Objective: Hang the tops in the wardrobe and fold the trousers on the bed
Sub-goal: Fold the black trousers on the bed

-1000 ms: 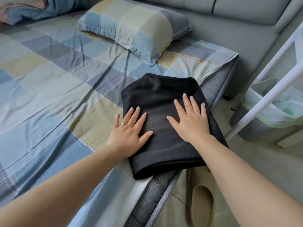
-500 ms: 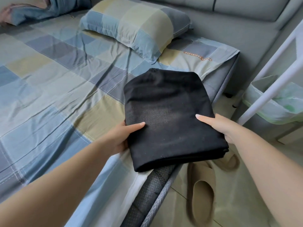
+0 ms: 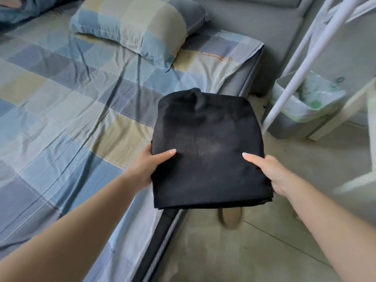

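Gripping the folded black trousers (image 3: 205,151) from both sides: left hand (image 3: 149,165) clamps the left edge, thumb flat on top, fingers tucked underneath and hidden. Right hand (image 3: 270,171) does the same on the right edge, thumb lying on the top face, fingers out of sight below. Both hands closed around the fabric.

Trousers are a compact rectangular stack, several layers visible at the near right corner. Matte black with a faint greyish sheen mid-panel; the far edge bunches into a small hump. The stack sits over the bed (image 3: 61,123) edge, right half out past the mattress side above the floor. Can't tell if it touches the sheet or is lifted clear.

Below the near edge, a beige slipper (image 3: 231,217), blurred.

Sheet is a blue, grey and tan check. Orange lettering (image 3: 216,56) near its far corner, too small to read.

Beyond: a matching check pillow (image 3: 138,25), a lined waste bin (image 3: 305,100) right, white frame tubes (image 3: 305,55) crossing in front of it.
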